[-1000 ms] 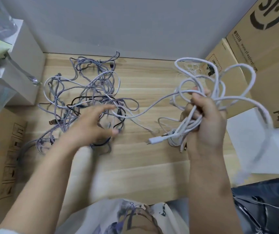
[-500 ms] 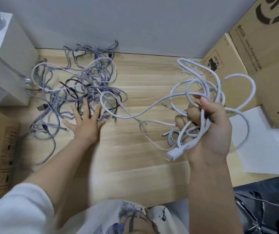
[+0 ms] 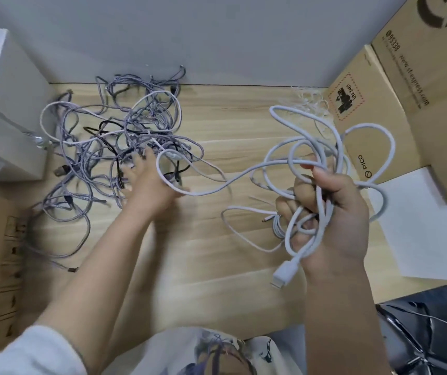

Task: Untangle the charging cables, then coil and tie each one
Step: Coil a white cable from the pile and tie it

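Two hands work at a wooden counter (image 3: 217, 266) strewn with charging leads. The right hand (image 3: 333, 212) has its fingers (image 3: 302, 190) curled tight around a bundle of white cable (image 3: 322, 147), whose plug (image 3: 283, 273) dangles just below them. The left hand (image 3: 152, 182) lies with fingers straight and spread, pressing on the near edge of a tangle of purple and black cables (image 3: 114, 142); one white strand runs between both hands. Cardboard boxes (image 3: 406, 104) stand beyond the right fingers.
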A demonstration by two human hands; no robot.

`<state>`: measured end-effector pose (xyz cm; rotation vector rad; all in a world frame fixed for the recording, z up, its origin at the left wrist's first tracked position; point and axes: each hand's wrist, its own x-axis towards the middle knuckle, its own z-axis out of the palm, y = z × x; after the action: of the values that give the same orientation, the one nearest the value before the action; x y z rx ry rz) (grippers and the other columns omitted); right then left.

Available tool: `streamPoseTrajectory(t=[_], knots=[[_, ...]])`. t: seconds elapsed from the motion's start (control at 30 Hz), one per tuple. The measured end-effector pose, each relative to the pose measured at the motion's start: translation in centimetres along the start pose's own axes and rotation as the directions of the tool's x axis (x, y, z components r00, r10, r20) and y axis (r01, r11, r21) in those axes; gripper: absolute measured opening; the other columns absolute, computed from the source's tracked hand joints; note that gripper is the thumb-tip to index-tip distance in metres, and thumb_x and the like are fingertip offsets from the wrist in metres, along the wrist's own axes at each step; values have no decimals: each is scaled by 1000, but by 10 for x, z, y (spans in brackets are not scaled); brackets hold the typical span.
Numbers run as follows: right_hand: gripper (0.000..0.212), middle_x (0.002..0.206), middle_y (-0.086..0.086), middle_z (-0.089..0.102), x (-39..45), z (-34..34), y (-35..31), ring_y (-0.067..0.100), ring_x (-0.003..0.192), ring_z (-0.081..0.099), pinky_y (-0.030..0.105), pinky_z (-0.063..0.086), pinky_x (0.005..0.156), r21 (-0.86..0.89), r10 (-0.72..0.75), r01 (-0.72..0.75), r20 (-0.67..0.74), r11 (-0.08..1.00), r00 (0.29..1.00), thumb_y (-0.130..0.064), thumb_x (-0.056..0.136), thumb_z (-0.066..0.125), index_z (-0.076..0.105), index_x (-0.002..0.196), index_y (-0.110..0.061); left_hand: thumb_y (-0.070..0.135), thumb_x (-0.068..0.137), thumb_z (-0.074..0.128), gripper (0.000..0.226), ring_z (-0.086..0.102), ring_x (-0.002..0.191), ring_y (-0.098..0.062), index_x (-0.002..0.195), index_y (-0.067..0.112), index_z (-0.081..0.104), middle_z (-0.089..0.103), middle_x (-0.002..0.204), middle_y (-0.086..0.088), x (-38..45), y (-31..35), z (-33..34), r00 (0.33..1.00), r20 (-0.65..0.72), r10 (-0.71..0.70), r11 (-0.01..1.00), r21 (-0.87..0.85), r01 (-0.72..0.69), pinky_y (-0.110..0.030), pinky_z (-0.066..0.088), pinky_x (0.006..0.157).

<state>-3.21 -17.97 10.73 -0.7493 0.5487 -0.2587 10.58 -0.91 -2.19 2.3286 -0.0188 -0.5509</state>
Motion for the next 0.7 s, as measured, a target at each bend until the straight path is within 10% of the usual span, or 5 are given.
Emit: streamPoseTrajectory(t=[0.1, 0.27, 0.37, 0.53, 0.7], knots=[[11, 45, -7, 31, -1, -1, 0, 6, 36, 27, 23, 16, 48, -31, 1, -2, -14, 1000, 1000, -24, 51, 73, 70, 61, -19, 27, 61, 85, 102, 21, 143, -9, 143, 29, 26, 27, 153, 6, -52, 27, -10, 924, -117, 365, 846, -373, -381, -26, 20, 116], [15, 42, -6, 30, -4, -3, 1, 7, 35, 24, 24, 16, 48, -117, -5, -10, -127, 993, 992, -19, 64, 56, 69, 56, -19, 6, 65, 68, 67, 46, 122, 7, 125, 31, 53, 52, 127, 24, -90, 50, -39, 716, -48, 697, 694, -209, -689, -11, 32, 102], [7, 39, -8, 29, -5, -1, 3, 6, 34, 24, 23, 16, 47, -152, -25, 3, -140, 988, 990, -18, 62, 58, 64, 62, -15, -15, 60, 43, 69, 50, 121, 4, 107, 31, 66, 62, 121, 19, -94, 55, -47, 695, 58, 717, 679, -284, -677, -17, 37, 103], [37, 39, -8, 29, -6, 1, 8, 5, 35, 26, 23, 15, 46, -212, -30, 8, -101, 977, 994, -2, 81, 53, 64, 51, -20, 9, 77, 45, 42, 61, 107, -2, 110, 24, 65, 68, 113, 13, -97, 71, -47, 710, 335, 620, 731, -574, -368, -12, 44, 88], [18, 40, -9, 37, -11, 6, 8, 2, 36, 32, 15, 26, 39, -290, -10, 23, 47, 957, 999, -2, 70, 63, 68, 60, -16, 43, 83, 55, 13, 54, 90, 2, 89, 35, 62, 61, 89, 9, -89, 78, -24, 718, 123, 685, 723, -229, -651, -10, 37, 79]])
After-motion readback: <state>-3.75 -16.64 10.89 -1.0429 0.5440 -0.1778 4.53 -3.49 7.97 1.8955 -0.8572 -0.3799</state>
